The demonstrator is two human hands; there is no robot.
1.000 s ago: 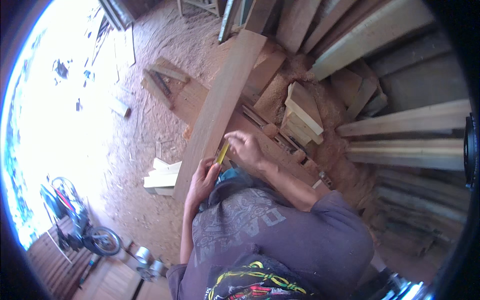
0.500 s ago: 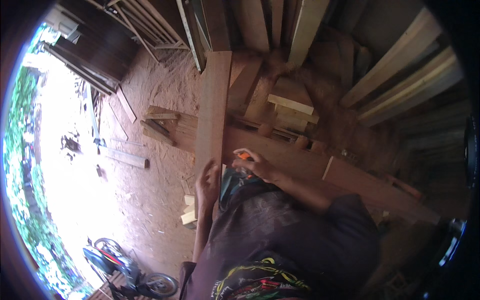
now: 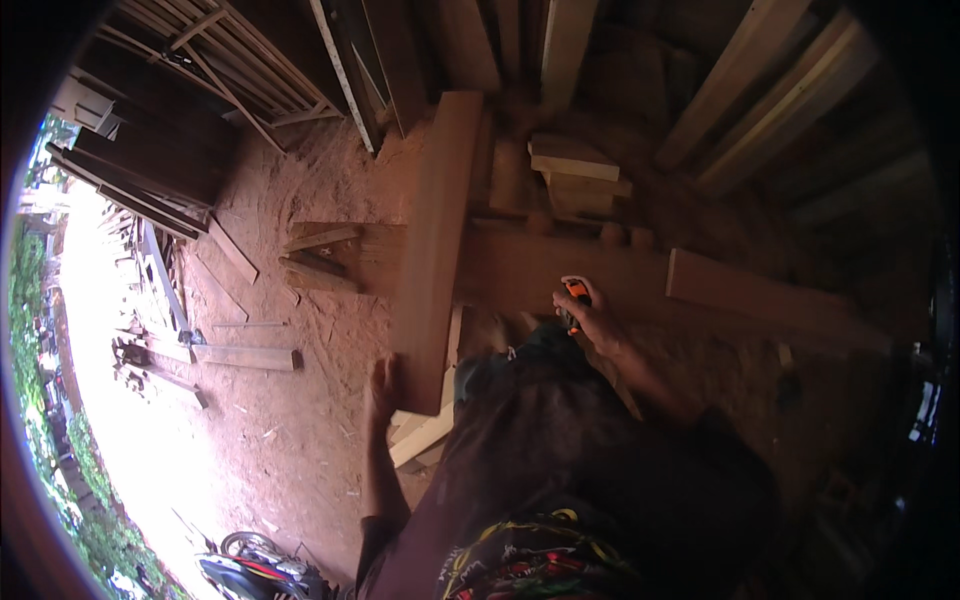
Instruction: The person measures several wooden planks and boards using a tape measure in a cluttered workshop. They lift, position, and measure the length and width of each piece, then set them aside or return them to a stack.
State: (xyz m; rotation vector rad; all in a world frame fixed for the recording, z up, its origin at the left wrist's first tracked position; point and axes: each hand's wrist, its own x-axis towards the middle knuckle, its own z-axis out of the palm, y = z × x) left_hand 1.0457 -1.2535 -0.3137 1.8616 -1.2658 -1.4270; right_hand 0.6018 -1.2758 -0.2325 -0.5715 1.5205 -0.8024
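A long reddish-brown wooden board lies crosswise over the work plank, its near end close to my body. My left hand is at the left edge of that near end, the fingers bent against the wood; the thumb and fingertips are hard to make out in the shade. My right hand is closed round an orange and black tape measure, held in front of my body over the plank's near edge. No drawn-out blade shows.
A shorter board rests on the plank at the right. Stacked wood blocks stand beyond it. Tall timbers lean at the far right. Pale offcuts lie by my left arm. A motorcycle stands at the lower left.
My right hand has moved right with the tape measure, away from the board. My left hand has shifted to the board's near end. The view has turned slightly.
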